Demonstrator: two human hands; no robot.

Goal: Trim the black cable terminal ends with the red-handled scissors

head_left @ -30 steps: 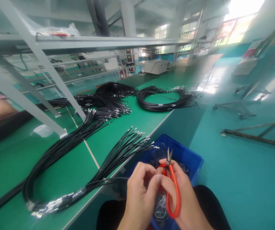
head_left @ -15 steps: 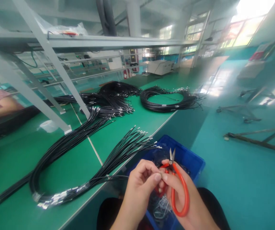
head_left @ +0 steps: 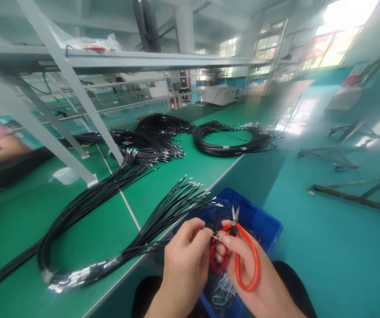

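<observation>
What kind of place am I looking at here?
Probably a cable assembly workshop: bundled black cables with pale tips lie on a long green workbench, a metal shelf frame stands over it, and wheeled stands are on the floor beyond.

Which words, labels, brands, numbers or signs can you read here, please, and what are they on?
No text can be read.
White patches on the near cable bundle: too blurred to tell any print.
Red-handled scissors: no readable marking.
Pale box on the bench: nothing legible.
</observation>
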